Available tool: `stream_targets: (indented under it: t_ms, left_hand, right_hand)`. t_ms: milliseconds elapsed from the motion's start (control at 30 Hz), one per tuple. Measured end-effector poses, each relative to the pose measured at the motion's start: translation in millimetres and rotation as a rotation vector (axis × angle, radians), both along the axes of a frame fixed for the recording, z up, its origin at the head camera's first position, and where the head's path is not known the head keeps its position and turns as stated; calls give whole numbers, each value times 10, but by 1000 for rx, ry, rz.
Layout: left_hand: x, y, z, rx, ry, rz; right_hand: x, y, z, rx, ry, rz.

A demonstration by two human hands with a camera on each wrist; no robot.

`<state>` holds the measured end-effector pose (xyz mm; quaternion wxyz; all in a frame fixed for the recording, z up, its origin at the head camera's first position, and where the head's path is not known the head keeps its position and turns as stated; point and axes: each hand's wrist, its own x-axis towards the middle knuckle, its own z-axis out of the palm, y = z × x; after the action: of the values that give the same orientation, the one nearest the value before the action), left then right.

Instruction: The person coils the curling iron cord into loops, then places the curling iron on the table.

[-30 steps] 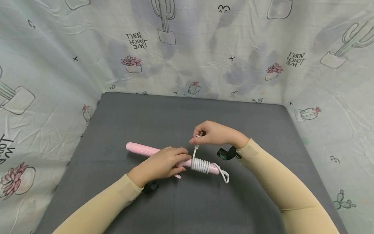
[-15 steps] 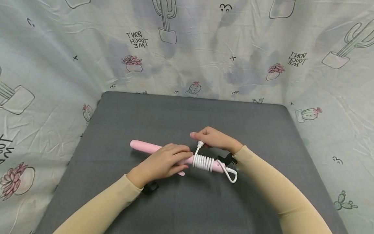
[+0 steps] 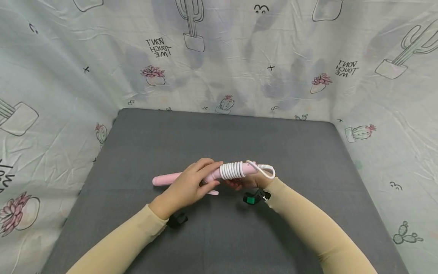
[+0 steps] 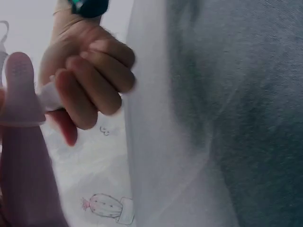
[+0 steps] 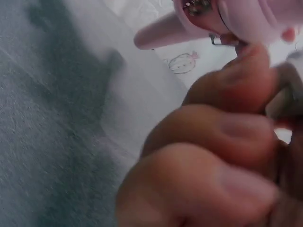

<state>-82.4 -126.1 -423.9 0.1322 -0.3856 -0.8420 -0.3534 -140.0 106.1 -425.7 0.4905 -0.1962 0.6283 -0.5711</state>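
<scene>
A pink curling iron [image 3: 165, 179] is held above the table, its white cord [image 3: 232, 171] wound in several turns round the handle. My left hand [image 3: 189, 182] grips it near the middle, where barrel and handle meet; the clamp lever [image 3: 213, 192] pokes out below the fingers. Under the handle, my right hand [image 3: 248, 182] is partly hidden in the head view. From the left wrist view, the right hand's [image 4: 92, 82] curled fingers pinch the white plug end [image 4: 50, 97] of the cord. The right wrist view has those fingers [image 5: 203, 127] close up, below the iron [image 5: 255, 21].
A grey table [image 3: 164, 140] lies beneath both hands. White cloth [image 3: 239, 57] printed with cactus drawings hangs behind it and along the sides. Black bands with small devices [image 3: 252, 198] sit on the wrists. A loop of cord [image 3: 269, 171] sticks out past the handle's end.
My right hand has gone from above the handle, over and down to beneath it, carrying the plug end. The handle end has tilted up, and the left hand keeps its grip.
</scene>
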Motion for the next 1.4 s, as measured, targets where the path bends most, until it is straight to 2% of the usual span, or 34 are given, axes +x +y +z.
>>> stream_targets:
  t_ms: [33,67,133,200,267,333,400,467,533,633,667,833,1000,1167,1300,1400]
  left_hand:
    - [-11,6,9,9,-41,19]
    - [-23,12,17,17,-94,35]
    - [-54,23,26,33,-200,54]
    - [-90,37,25,46,-296,63]
    - [-139,47,12,49,-359,67]
    - [-205,45,-11,33,-371,77]
    - [-292,29,-35,-4,-352,100]
    - [-402,-3,-65,-65,-315,127]
    - [-520,-53,-102,-139,-277,146]
    - [-673,-144,-163,-247,-240,158]
    - [-713,-171,-185,-278,-232,156]
    - [-834,-236,-282,-383,-214,145]
    - [-866,-230,-326,-379,-223,142]
    - [-873,-240,-401,-415,-187,145]
    - [-899,-272,-498,-442,-182,131]
    - [-926,-300,-545,-431,-205,123]
  right_hand:
    - [38,-37,6,-6,-100,-101]
    - [54,-58,-8,-26,-63,-121]
    - [40,-72,-142,-141,6,-164]
    - [21,-56,-284,-215,63,-262]
    - [-5,-35,-369,-240,99,-375]
    - [-67,7,-448,-235,135,-505]
    - [-145,64,-485,-202,183,-642]
    - [-231,159,-500,-113,316,-741]
    - [-304,269,-498,22,470,-801]
    - [-355,438,-478,234,715,-798]
    - [-358,483,-472,287,767,-795]
    - [-321,632,-441,395,933,-747]
    - [-279,658,-447,541,1171,-565]
    - [-239,637,-464,736,1400,-415]
    - [-211,600,-463,835,1513,-361]
    - [-196,557,-456,832,1571,-349]
